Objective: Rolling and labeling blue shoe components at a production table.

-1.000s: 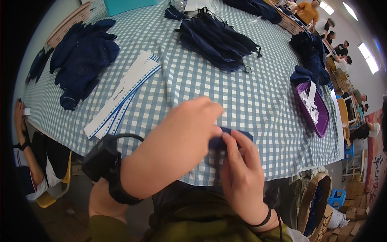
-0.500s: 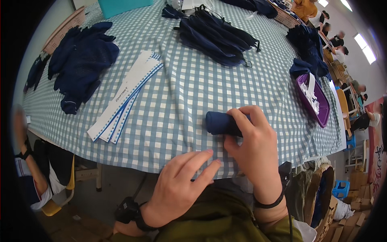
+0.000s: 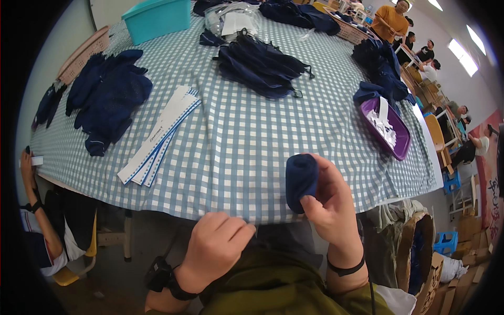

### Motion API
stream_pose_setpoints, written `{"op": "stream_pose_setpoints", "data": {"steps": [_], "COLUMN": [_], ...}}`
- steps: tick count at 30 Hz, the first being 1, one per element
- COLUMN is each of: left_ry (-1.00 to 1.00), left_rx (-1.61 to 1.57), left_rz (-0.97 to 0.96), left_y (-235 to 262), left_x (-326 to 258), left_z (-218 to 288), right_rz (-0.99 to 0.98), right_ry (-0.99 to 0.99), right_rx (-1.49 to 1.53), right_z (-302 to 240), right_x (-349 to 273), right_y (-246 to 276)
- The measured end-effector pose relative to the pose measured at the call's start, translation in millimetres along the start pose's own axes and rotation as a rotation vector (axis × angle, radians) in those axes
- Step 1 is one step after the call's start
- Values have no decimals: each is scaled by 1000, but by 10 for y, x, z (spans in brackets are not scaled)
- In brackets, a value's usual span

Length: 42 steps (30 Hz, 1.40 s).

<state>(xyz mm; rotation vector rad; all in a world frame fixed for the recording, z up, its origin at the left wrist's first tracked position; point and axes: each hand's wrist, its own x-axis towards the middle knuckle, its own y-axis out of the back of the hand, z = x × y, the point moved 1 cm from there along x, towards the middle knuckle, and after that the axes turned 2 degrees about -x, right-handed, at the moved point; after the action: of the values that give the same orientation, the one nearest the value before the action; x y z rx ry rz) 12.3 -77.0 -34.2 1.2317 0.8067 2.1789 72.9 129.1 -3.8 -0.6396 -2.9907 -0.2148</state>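
Observation:
My right hand (image 3: 333, 202) grips a dark blue cloth roll (image 3: 301, 181) just over the table's near edge. The roll stands on end, its coiled top showing, with my thumb on the near side and the fingers behind. To its left, my left hand (image 3: 218, 247) is curled closed at the table edge. Nothing shows in it, and its palm is hidden. Farther left, a fan of white paper strips (image 3: 157, 137) with blue patterned borders lies on the checked tablecloth (image 3: 226, 152).
Dark blue drawstring pouches (image 3: 262, 65) lie mid-table, with a dark blue cloth heap (image 3: 113, 97) at left. A purple tray (image 3: 403, 137) of white slips sits right. A teal bin (image 3: 157, 21) and plastic bag (image 3: 210, 21) stand behind. Another person's arm (image 3: 32, 181) reaches in at left.
My right hand has turned the cloth roll from lying sideways to upright and drawn it nearer. My left hand's outstretched fingers have curled in, and it has moved slightly left. The view has shifted.

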Motion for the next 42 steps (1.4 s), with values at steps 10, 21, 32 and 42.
{"op": "stream_pose_setpoints", "data": {"steps": [10,21,32,42], "left_ry": [397,56,341,424], "left_rx": [-659,-433,-815,-1134], "left_rz": [165,360,621,493], "left_y": [-37,-506,-538,-324], "left_x": [53,35,1,-66], "left_z": [389,660,525,546], "right_rz": [-57,-44,-154,-140], "right_ry": [-235,-293,-255,189], "right_rx": [716,966,679,72], "right_z": [40,-11,-23,-103], "right_x": [-407,-686,-741,-690], "right_y": [161,-39,-230,-210]}}
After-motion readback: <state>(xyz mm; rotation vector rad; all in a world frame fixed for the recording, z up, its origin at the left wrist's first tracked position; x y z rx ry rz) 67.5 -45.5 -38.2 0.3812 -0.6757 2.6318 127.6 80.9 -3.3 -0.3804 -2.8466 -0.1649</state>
